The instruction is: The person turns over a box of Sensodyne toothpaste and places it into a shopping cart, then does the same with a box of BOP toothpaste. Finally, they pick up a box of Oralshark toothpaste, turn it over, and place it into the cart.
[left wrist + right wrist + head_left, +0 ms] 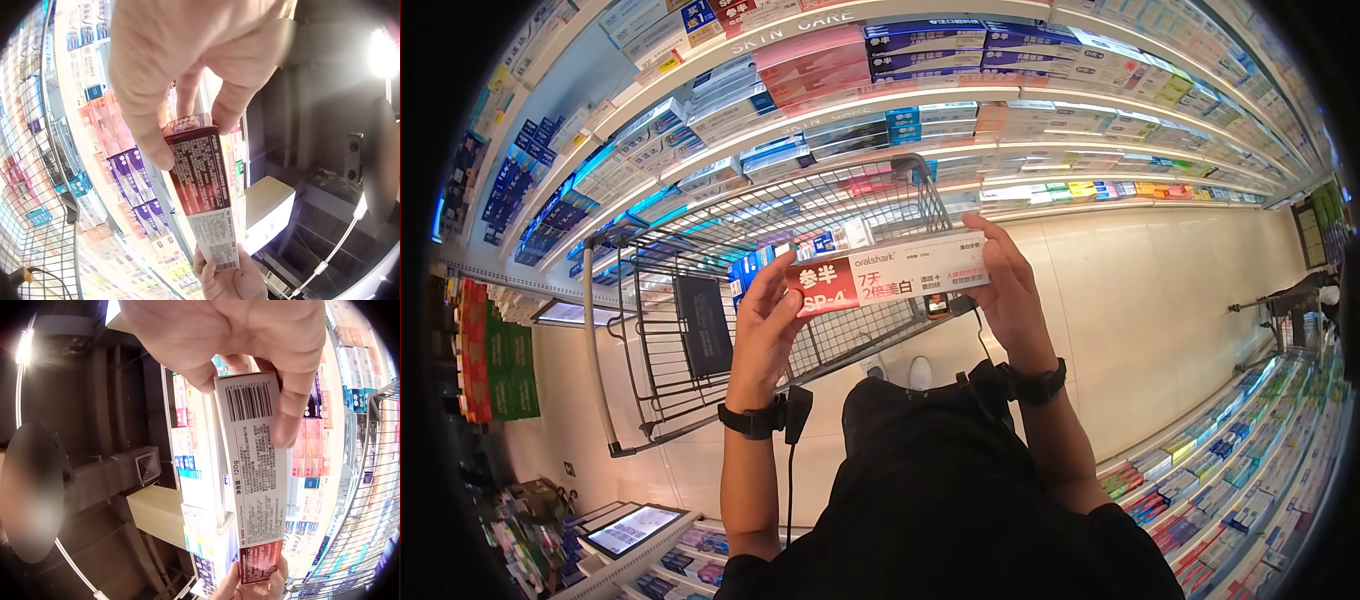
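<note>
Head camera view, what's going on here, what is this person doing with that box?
A person stands in a shop aisle and holds a long red-and-white toothpaste box with both hands. The left hand grips its red end and the right hand its white end. The box is roughly level, printed front toward the person, above a wire shopping cart with blue boxes in it. Shelves of boxed goods line the aisle behind.

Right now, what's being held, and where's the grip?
A long toothpaste box, held by its two ends: the left hand pinches the red end, the right hand the white barcode end.
</note>
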A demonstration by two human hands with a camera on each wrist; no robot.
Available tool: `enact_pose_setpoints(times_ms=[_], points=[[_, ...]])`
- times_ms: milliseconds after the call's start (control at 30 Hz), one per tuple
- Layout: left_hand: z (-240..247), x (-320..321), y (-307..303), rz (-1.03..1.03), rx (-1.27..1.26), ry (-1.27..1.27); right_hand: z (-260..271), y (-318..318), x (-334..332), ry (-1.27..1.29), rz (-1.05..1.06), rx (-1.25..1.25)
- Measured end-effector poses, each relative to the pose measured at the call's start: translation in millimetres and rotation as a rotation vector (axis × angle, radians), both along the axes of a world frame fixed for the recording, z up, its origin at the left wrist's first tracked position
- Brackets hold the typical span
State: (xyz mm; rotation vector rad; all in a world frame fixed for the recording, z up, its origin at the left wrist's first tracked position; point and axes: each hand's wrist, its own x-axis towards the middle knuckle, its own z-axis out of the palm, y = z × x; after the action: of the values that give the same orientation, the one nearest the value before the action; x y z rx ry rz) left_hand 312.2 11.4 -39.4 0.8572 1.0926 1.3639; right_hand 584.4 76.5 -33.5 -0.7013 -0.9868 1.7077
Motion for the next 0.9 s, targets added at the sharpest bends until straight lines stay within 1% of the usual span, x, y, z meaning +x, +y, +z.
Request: enact_pose_setpoints(times_ms=[133,633,733,833,900], points=[[-6.5,-1.6,-0.4,0.014,-0.006,-0.004,-2.3,-1.3,-0.4,0.036,0.027,0.004],[-11.2,-1.1,-2.5,0.081,-0.028,-0.045,0.5,-11.0,-1.7,-0.032,0.031,0.029],[-5.1,2.4,-4.3,0.098,-0.037,-0.149,0.8,-12.4,-1.8,-0.058,0.037,0.024],[-7.7,1.2,-5.5,0.106,-0.040,-0.153,1.7,-13.5,-0.6,-0.033,0.053,0.010],[-7.7,2.5,-7.8,0.120,-0.050,-0.103,-0.8,-13.0,4.5,-0.125,0.093,0.050]])
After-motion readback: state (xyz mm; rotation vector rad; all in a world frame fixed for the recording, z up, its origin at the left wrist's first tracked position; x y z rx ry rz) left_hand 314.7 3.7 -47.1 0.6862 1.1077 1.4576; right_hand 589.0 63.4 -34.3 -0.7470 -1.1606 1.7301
